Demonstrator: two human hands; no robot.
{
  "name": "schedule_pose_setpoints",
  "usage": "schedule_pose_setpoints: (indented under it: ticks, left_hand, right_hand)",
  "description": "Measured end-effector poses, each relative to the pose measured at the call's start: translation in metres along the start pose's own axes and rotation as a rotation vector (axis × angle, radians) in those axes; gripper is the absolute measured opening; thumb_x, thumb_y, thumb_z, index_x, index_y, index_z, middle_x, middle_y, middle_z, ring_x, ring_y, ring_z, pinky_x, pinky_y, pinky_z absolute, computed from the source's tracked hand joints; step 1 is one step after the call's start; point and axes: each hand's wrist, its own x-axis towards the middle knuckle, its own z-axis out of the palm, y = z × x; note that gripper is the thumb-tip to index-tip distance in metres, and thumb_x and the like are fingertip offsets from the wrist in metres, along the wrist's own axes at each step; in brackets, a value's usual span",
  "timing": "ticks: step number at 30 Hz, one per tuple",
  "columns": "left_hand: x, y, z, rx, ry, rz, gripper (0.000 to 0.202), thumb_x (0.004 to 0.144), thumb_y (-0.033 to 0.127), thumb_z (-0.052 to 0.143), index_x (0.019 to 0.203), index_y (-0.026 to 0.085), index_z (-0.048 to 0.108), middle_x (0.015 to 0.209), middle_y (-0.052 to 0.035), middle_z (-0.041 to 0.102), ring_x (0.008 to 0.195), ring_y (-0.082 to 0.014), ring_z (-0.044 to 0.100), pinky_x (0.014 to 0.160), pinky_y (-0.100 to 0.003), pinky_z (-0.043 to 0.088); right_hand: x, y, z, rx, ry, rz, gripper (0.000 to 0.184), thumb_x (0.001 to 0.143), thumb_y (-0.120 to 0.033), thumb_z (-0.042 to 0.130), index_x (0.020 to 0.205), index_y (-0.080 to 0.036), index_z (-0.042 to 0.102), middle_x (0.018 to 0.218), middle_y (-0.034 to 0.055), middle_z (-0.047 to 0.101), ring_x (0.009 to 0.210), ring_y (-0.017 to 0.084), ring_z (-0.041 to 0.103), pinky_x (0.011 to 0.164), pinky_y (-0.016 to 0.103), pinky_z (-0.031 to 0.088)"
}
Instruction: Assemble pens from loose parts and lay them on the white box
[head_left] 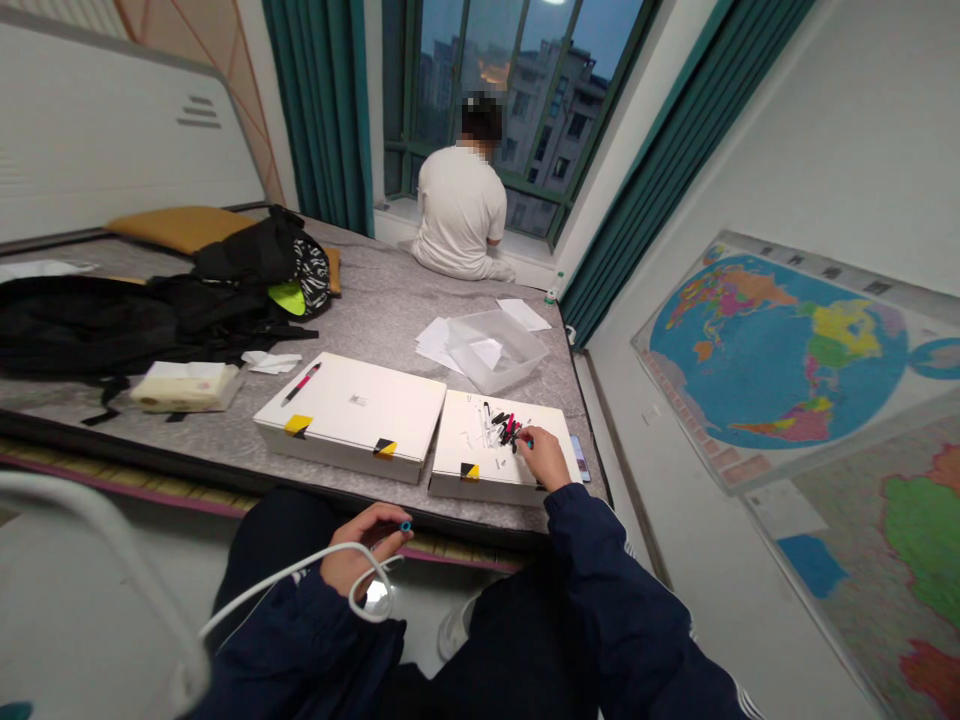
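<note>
My left hand (364, 545) rests over my lap with its fingers curled round a thin pen part; a small blue tip (406, 525) sticks out of them. A white cable (300, 575) runs across that wrist. My right hand (544, 455) reaches onto the smaller white box (480, 462), fingers pinched on a small blue piece (529, 441) at the edge of a pile of black, red and white pen parts (502, 427). A pink and black pen (301, 384) lies on the larger white box (360, 412) to the left.
The boxes sit on a grey mattress (375, 310) near its front edge. Behind them stand a clear plastic bin (496, 348) and loose papers (435, 340). Black bags (150, 310) and a tissue pack (186, 386) lie left. Another person (459, 205) sits at the window. World maps (780, 350) cover the right wall.
</note>
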Motion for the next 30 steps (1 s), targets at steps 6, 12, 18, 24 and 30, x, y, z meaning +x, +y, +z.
schedule_pose_setpoints:
  ticks: [6, 12, 18, 24, 30]
  left_hand:
    - [0.001, 0.001, -0.005, 0.017, -0.003, -0.002, 0.017, 0.072, 0.031, 0.073, 0.082, 0.017, 0.069, 0.082, -0.0059, 0.07, 0.072, -0.0184, 0.069, 0.061, -0.026, 0.057]
    - [-0.001, 0.0, -0.01, -0.049, 0.041, 0.019, 0.014, 0.073, 0.028, 0.073, 0.082, 0.018, 0.07, 0.081, -0.0049, 0.07, 0.071, -0.0169, 0.069, 0.063, -0.024, 0.057]
    - [0.0, -0.001, -0.011, -0.081, 0.051, -0.009, 0.017, 0.072, 0.031, 0.075, 0.081, 0.017, 0.069, 0.08, -0.0044, 0.07, 0.069, -0.0161, 0.068, 0.06, -0.023, 0.058]
    - [0.001, -0.001, -0.011, -0.035, 0.048, -0.002, 0.02, 0.071, 0.034, 0.074, 0.081, 0.017, 0.069, 0.08, -0.0058, 0.07, 0.071, -0.0176, 0.068, 0.064, -0.026, 0.059]
    - [0.001, 0.003, -0.014, -0.018, 0.062, 0.003, 0.022, 0.071, 0.036, 0.075, 0.08, 0.017, 0.069, 0.079, -0.0058, 0.071, 0.07, -0.0185, 0.069, 0.064, -0.028, 0.059]
  right_hand:
    - [0.027, -0.022, 0.006, -0.08, -0.094, 0.023, 0.013, 0.083, -0.019, 0.06, 0.092, -0.018, 0.069, 0.092, 0.0064, 0.07, 0.087, 0.019, 0.061, 0.079, 0.026, 0.04]
    - [0.044, -0.009, 0.002, -0.148, -0.12, 0.077, 0.015, 0.078, -0.015, 0.062, 0.087, -0.018, 0.072, 0.088, 0.0068, 0.071, 0.084, 0.019, 0.062, 0.072, 0.024, 0.039]
    - [0.041, 0.0, -0.004, -0.149, -0.239, 0.069, 0.014, 0.072, -0.016, 0.067, 0.084, -0.019, 0.074, 0.08, 0.0049, 0.07, 0.076, 0.018, 0.061, 0.065, 0.024, 0.036]
    - [0.039, -0.004, 0.002, -0.124, -0.224, 0.087, 0.011, 0.069, -0.017, 0.073, 0.079, -0.019, 0.072, 0.079, 0.0028, 0.068, 0.076, 0.016, 0.061, 0.064, 0.022, 0.035]
    - [0.037, -0.005, -0.001, -0.127, -0.151, 0.103, 0.007, 0.08, -0.023, 0.065, 0.077, -0.017, 0.067, 0.08, 0.0055, 0.069, 0.076, 0.017, 0.061, 0.065, 0.023, 0.035]
